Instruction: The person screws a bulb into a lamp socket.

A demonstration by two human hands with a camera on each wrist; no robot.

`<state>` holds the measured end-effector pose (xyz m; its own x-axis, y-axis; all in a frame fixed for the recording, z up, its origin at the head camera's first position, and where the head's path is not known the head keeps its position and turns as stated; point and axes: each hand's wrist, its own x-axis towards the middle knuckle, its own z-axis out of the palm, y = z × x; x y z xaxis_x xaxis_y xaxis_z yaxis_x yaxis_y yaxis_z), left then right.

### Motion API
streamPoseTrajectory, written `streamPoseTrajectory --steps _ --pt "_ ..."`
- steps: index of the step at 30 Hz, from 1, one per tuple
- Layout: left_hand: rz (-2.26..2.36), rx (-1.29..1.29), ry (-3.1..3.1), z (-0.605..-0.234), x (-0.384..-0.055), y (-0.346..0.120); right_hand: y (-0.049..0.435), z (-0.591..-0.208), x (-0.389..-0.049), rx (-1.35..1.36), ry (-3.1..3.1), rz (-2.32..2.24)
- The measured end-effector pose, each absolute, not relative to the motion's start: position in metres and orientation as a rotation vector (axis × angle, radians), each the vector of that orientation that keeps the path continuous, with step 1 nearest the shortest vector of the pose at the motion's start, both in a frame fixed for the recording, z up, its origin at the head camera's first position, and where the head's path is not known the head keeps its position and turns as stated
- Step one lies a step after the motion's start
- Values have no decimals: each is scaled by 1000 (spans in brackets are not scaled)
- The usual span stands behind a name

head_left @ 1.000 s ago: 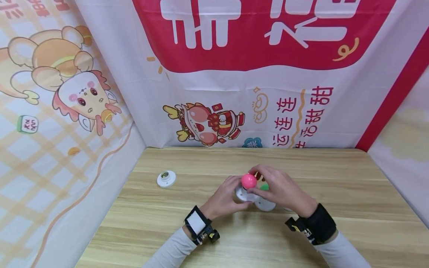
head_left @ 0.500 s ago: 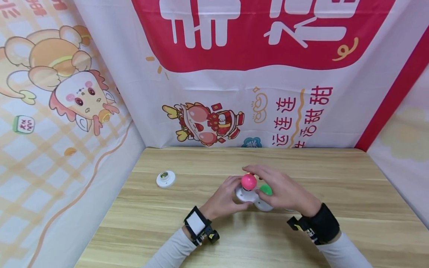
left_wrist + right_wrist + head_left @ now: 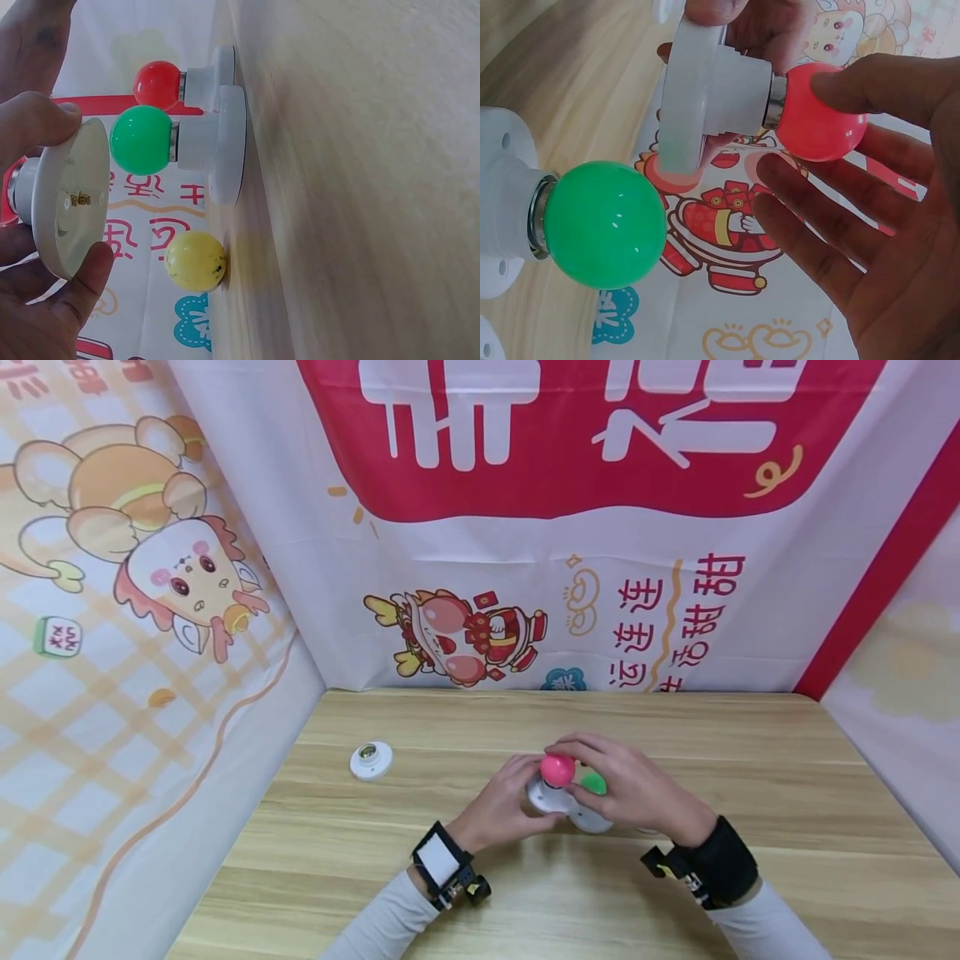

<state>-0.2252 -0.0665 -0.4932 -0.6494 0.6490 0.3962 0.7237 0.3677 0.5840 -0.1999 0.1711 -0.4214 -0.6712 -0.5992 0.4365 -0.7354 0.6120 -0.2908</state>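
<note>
My left hand (image 3: 498, 810) grips the rim of a round white lamp holder (image 3: 71, 199), lifted off the table with its hollow underside showing in the left wrist view. A pinkish-red light bulb (image 3: 825, 112) sits in its socket, the metal collar partly visible. My right hand (image 3: 637, 789) pinches that bulb, thumb on the near side; several of its fingers are spread out below in the right wrist view. Close beside stands another lamp holder (image 3: 202, 142) carrying a green bulb (image 3: 604, 225).
Behind the green bulb is a red bulb (image 3: 157, 85) in its own holder. A yellow bulb-like ball (image 3: 196, 261) rests on the wooden table (image 3: 450, 727). A lamp holder with a bare socket (image 3: 371, 761) lies at the left. Printed cloth walls (image 3: 465, 552) enclose the table.
My right thumb and fingers opened away from the pinkish-red bulb half a second ago, and now pinch it again. The left hand has stayed in place on the lamp holder.
</note>
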Motion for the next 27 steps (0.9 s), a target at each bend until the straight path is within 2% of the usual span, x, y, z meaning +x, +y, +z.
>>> streamPoseTrajectory --steps 13,27 --pt "-1132 -1267 -2508 -495 -224 -65 171 -421 -199 987 -2609 652" --pt "-1138 -1279 -2516 -496 -224 -65 175 -419 -198 1198 -2527 711"
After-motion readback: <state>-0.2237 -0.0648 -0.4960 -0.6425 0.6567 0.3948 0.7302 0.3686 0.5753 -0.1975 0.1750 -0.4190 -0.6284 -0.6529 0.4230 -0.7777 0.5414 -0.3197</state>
